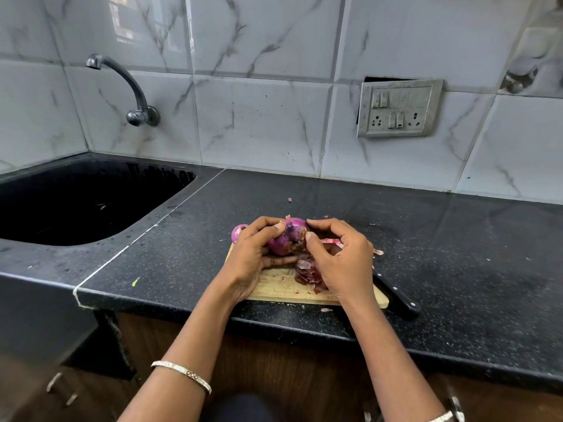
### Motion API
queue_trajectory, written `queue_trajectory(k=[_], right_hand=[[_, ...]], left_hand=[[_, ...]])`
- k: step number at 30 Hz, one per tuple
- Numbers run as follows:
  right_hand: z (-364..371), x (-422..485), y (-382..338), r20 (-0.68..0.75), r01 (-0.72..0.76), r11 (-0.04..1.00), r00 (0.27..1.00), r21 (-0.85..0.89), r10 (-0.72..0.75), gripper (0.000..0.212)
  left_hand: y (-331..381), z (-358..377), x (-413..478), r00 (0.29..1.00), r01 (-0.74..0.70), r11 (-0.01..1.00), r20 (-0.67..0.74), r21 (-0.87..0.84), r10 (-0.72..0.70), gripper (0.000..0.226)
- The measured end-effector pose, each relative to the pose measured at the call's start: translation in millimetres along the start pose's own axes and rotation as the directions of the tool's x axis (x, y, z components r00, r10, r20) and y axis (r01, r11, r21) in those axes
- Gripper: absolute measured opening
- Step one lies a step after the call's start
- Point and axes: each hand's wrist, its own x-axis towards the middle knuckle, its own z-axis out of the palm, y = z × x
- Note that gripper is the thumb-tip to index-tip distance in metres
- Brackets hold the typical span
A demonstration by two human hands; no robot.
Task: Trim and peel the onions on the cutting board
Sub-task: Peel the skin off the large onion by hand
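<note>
A red onion is held just above the wooden cutting board. My left hand grips it from the left and below. My right hand touches the onion's right side, thumb and fingertips on its brown dry skin. A second purple onion shows behind my left hand at the board's far left corner. Loose onion skins are piled on the board under my right hand. A black-handled knife lies along the board's right edge, partly hidden by my right hand.
A black sink is sunk into the counter at the left, with a wall tap above it. A switch plate is on the tiled wall. Small skin scraps lie on the black counter around the board.
</note>
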Motion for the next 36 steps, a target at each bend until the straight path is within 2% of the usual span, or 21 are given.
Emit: queue_trajectory(k=[5,9,16,21,32,36], right_hand=[[0.9,-0.7,-1.2,0.035,0.063,0.998,0.997,0.003,-0.063,0.022],[1.0,-0.9,-2.6,0.012,0.155,0.986,0.988,-0.056,-0.154,0.017],[2.7,-0.5,1.8,0.004,0.211,0.973,0.977,-0.097,-0.212,0.011],[2.1,0.2,0.8,0.009,0.173,0.981,0.985,-0.084,-0.173,0.013],[2.1,-0.8,1.2,0.004,0.199,0.972,0.98,-0.126,-0.201,0.009],[1.2,-0.3,0.0,-0.006,0.176,0.98,0.984,-0.089,-0.177,0.009]], left_hand=[[0.0,-0.2,0.9,1.0,-0.015,0.999,-0.026,-0.044,0.014,0.033],[-0.5,-1.0,1.5,1.0,-0.013,0.999,-0.023,-0.038,0.012,0.033],[-1.0,-1.7,1.8,1.0,-0.003,1.0,-0.018,-0.024,0.002,0.033],[0.1,-1.0,0.6,1.0,-0.003,1.0,-0.012,-0.013,0.003,0.032],[1.6,0.3,-1.4,1.0,0.006,1.0,-0.009,-0.001,-0.006,0.03],[2.5,0.6,-2.2,1.0,0.008,1.0,-0.012,-0.006,-0.008,0.031]])
